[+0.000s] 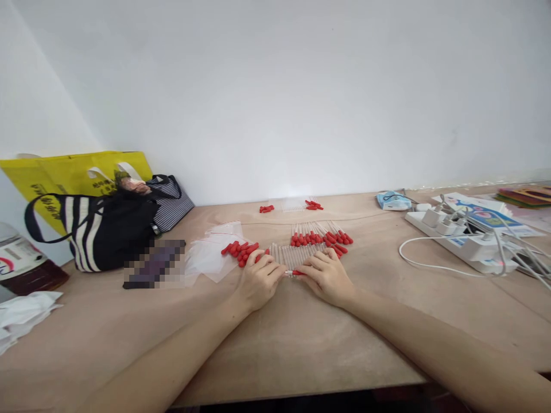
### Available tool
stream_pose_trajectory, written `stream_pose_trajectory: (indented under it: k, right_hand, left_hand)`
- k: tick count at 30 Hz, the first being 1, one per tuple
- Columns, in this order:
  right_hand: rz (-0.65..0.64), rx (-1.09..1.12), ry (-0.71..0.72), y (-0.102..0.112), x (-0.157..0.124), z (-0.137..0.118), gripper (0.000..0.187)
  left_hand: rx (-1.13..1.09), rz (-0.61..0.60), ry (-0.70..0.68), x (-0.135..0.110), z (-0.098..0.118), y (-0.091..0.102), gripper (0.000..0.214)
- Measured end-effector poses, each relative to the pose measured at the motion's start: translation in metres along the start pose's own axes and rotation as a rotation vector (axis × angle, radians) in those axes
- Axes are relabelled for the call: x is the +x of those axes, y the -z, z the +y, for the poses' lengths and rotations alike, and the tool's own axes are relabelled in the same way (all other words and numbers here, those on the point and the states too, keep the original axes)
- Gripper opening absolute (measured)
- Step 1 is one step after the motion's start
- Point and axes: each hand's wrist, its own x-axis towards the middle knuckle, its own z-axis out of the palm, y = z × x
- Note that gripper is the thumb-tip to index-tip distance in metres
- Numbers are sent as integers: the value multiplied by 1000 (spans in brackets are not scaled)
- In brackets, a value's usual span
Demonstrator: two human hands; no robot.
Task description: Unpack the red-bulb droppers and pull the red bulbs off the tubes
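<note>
Near the middle of the wooden worktop [344,355], toward its near edge, a row of clear glass tubes [297,252] is laid side by side, with both hands placed at its near end. By the right hand [326,277], its fingers bent and drawn together, a red rubber bulb [297,272] appears to be pinched. The left hand [260,280] is curled, its fingertips brought beside the tube ends; whether glass is gripped or merely touched cannot be told. Loose bulbs [239,250] are heaped toward the left edge, just beside the left hand, and bulb-ended droppers [307,237] are lined up beyond the row. The step in hand is judged to be the fitting of bulbs onto tubes; for the next move, a steadied tube and a straight, gentle push seem to be required.
</note>
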Motion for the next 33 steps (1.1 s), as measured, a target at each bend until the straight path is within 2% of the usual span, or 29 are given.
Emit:
stream_pose_trajectory:
  k: [8,12,17,19,21,24,28,30,33]
  right_hand:
    - [2,-57,30,2,-1,-4,20]
    - [-22,-67,41,4,-5,3,20]
    - [-1,-86,-179,18,-20,31,21]
    - [44,-67,-247,22,-23,42,21]
    - [100,-53,-325,22,-23,48,22]
    - [143,-43,-481,19,-19,55,23]
    - [82,-35,-700,18,-18,65,25]
    - [44,-14,-770,20,-19,69,26]
    - [3,20,-838,23,-19,71,27]
  left_hand:
    - [78,48,-23,5,8,8,21]
    - [49,45,1,2,2,9,20]
    - [-13,90,155,-13,-13,14,16]
    - [-80,83,214,-13,-13,17,17]
    - [-181,63,327,-8,-12,19,20]
    - [-425,-24,613,5,-17,21,21]
    - [-722,-246,974,26,-33,18,21]
    - [-716,-376,1050,37,-39,12,21]
    - [-630,-490,1065,52,-39,2,17]
